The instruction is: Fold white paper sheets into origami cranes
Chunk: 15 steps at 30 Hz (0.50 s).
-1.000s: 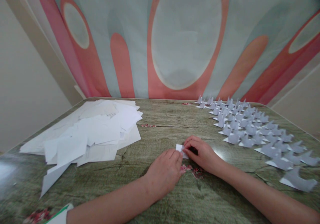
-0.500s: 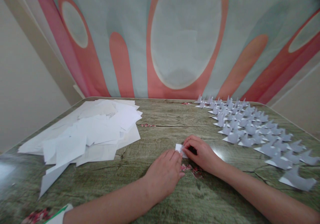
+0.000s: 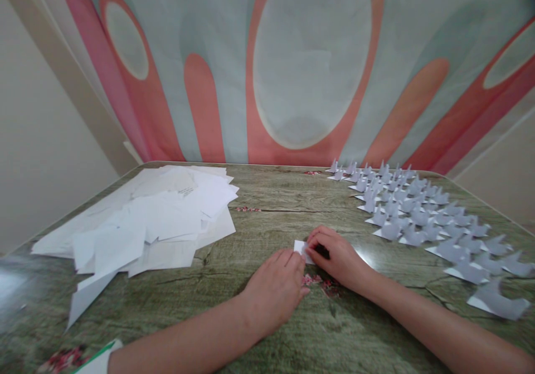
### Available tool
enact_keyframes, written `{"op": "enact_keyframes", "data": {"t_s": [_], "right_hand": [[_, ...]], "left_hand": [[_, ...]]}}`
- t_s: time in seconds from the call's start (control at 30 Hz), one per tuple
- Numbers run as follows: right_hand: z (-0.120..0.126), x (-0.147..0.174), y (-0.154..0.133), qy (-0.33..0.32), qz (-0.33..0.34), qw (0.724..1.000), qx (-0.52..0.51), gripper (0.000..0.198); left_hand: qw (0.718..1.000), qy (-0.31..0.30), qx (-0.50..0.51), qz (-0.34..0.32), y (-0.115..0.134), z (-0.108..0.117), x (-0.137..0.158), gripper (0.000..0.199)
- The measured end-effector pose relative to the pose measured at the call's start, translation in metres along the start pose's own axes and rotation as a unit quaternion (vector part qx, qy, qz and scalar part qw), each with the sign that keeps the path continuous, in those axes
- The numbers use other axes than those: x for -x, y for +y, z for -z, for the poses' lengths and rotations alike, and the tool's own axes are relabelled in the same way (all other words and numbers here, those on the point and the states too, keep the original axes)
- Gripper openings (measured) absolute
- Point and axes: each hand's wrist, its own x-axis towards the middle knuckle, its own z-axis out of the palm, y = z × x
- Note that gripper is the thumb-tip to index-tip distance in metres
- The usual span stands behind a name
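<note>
A small folded piece of white paper (image 3: pixel 299 246) lies at the middle of the table, partly covered by my fingers. My left hand (image 3: pixel 276 286) has its fingers pressed together on the paper's near left side. From the right, my right hand (image 3: pixel 334 252) pinches the paper between thumb and forefinger, its other fingers curled. The paper's lower part is hidden behind both hands, so its full folded shape does not show.
A spread heap of white paper sheets (image 3: pixel 167 212) covers the table's left side. Several rows of folded white paper birds (image 3: pixel 418 215) stand on the right. The wood-patterned table (image 3: pixel 267 190) meets a patterned wall covering (image 3: pixel 311 73) at its far edge.
Almost nothing differs. Both hands stay on the folded paper in the same place, and the whole view has shifted very slightly.
</note>
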Motion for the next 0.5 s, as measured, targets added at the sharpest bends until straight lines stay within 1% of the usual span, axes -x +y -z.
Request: {"op": "enact_keyframes", "data": {"t_s": [0.23, 0.5], "right_hand": [[0.0024, 0.0001, -0.0021, -0.001, 0.004, 1.000, -0.004, 0.009], [0.0015, -0.0001, -0.0003, -0.001, 0.006, 1.000, -0.011, 0.008]], "left_hand": [[0.999, -0.003, 0.030, 0.021, 0.0016, 0.0099, 0.0003, 0.046], [0.999, -0.003, 0.034, 0.021, -0.0001, 0.0084, 0.0014, 0.043]]}}
